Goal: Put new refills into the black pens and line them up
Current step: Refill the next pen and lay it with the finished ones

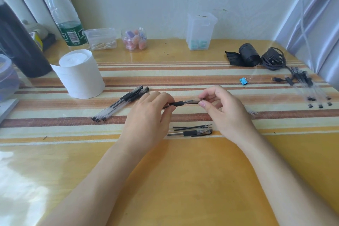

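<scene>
Head view: the left hand (152, 113) is clamping the black grip section of a pen (180, 103) held just above the counter (183, 180), at mid-scene. The right hand (222, 110) is pinching the pen's right end between thumb and forefinger; whether that end is a cap or a tip piece cannot be told.

Judged step: the pen is being closed or opened at its right end, as part of a refill change.

Three finished-looking pens (121, 102) are lying side by side, left of the hands, near the paper roll (80, 73). Near the hands, two loose refills (192, 127) are lying just beyond another pen (190, 132). Clear pen parts (310, 88) are lying at far right.

Next move, as judged: seating the end piece squarely calls for a straight push or twist along the pen's axis, then laying the pen parallel with the left row.
</scene>
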